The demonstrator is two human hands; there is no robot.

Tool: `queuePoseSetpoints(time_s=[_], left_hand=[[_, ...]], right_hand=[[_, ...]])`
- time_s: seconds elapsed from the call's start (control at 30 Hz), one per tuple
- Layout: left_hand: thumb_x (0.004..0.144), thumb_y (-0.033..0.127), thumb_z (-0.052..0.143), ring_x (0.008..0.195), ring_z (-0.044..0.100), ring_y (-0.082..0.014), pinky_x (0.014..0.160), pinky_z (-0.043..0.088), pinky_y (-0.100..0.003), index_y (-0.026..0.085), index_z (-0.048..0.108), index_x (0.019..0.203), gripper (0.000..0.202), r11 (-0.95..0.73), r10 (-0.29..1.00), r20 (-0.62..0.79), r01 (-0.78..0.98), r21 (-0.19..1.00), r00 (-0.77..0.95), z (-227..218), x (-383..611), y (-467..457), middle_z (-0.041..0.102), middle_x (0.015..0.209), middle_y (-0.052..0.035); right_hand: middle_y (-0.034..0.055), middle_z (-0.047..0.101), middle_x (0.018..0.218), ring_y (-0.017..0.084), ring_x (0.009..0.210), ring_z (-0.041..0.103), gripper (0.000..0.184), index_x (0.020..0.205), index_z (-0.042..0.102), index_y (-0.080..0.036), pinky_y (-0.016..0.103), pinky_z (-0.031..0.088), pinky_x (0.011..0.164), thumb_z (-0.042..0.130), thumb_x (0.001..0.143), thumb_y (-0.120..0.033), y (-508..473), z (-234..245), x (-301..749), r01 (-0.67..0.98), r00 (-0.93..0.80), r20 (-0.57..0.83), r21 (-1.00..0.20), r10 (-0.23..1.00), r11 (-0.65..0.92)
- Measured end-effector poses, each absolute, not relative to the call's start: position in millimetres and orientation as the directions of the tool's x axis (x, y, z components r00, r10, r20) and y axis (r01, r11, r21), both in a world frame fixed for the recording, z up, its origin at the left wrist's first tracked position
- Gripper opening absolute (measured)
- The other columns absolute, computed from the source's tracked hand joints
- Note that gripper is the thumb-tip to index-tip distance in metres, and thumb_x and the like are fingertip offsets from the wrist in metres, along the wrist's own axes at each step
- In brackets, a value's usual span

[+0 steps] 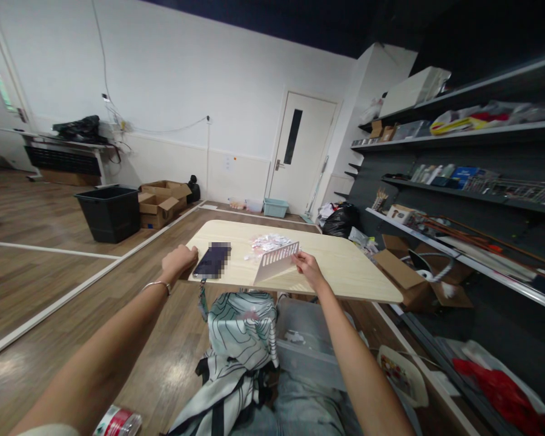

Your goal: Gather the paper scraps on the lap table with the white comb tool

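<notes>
My right hand (307,270) pinches the right end of a pale card with a row of slots (275,265), which stands tilted on its edge above the light wooden table (345,266). Just behind the card lies a loose heap of small white and pinkish pieces (270,242), too small to make out. At the table's left edge my left hand (180,261) is closed, its fingers curled around the rim. Close to it, a dark phone (212,260) lies on the tabletop, with a strap hanging down over the front edge.
Below the table are a patterned bag (240,330) and a clear plastic bin (304,333). A black bin (111,212) and cardboard boxes (158,206) stand left. Loaded shelves (463,181) and an open carton (404,272) are right. A bottle (118,421) lies on the floor.
</notes>
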State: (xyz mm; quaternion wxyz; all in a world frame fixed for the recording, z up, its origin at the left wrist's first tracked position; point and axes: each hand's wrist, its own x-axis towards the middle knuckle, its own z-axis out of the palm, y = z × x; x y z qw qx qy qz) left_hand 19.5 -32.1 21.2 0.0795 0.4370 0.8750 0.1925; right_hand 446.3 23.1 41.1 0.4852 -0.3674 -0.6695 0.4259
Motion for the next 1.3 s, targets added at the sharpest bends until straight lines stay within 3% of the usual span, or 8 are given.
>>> queuePoseSetpoints(time_s=[0.43, 0.67, 1.03, 1.3], left_hand=[[0.094, 0.053, 0.031, 0.111, 0.07, -0.0425, 0.088, 0.053, -0.048, 0.0, 0.068, 0.127, 0.072, 0.537, 0.8, 0.039, 0.745, 0.396, -0.598, 18.4, 18.1, -30.8, 0.071, 0.122, -0.0322], [0.095, 0.053, 0.031, 0.111, 0.071, -0.043, 0.088, 0.053, -0.049, 0.001, 0.069, 0.126, 0.072, 0.534, 0.803, 0.04, 0.747, 0.396, -0.595, 17.3, 17.0, -29.9, 0.071, 0.121, -0.0316], [0.095, 0.053, 0.032, 0.112, 0.07, -0.0424, 0.088, 0.053, -0.048, 0.002, 0.068, 0.127, 0.071, 0.541, 0.798, 0.036, 0.742, 0.396, -0.602, 18.8, 17.2, -29.7, 0.072, 0.122, -0.0304], [0.093, 0.053, 0.034, 0.109, 0.071, -0.0435, 0.086, 0.053, -0.049, 0.001, 0.069, 0.126, 0.071, 0.536, 0.8, 0.039, 0.741, 0.404, -0.599, 18.5, 16.9, -28.9, 0.072, 0.119, -0.0317]], right_hand=[[-0.0056, 0.046, 0.058, 0.01, 0.052, 0.035, 0.054, 0.072, 0.056, -0.022, 0.025, 0.022, 0.049, 0.082, 0.063, -0.068, 20.8, 45.7, 447.4, -0.016, -0.196, 0.288, -0.957, 0.937, 0.291], [-0.0051, 0.046, 0.061, 0.01, 0.053, 0.033, 0.051, 0.069, 0.059, -0.02, 0.027, 0.022, 0.049, 0.081, 0.066, -0.067, 22.0, 41.5, 445.9, 0.094, -0.288, 0.325, -0.926, 0.901, 0.365], [-0.0047, 0.049, 0.064, 0.01, 0.053, 0.033, 0.05, 0.075, 0.061, -0.02, 0.027, 0.022, 0.049, 0.08, 0.066, -0.066, 25.7, 40.9, 447.3, 0.053, -0.239, 0.317, -0.94, 0.918, 0.338], [-0.0064, 0.045, 0.056, 0.009, 0.049, 0.034, 0.051, 0.069, 0.057, -0.021, 0.027, 0.025, 0.048, 0.079, 0.068, -0.067, 24.4, 40.1, 447.0, 0.082, -0.28, 0.316, -0.933, 0.907, 0.35]])
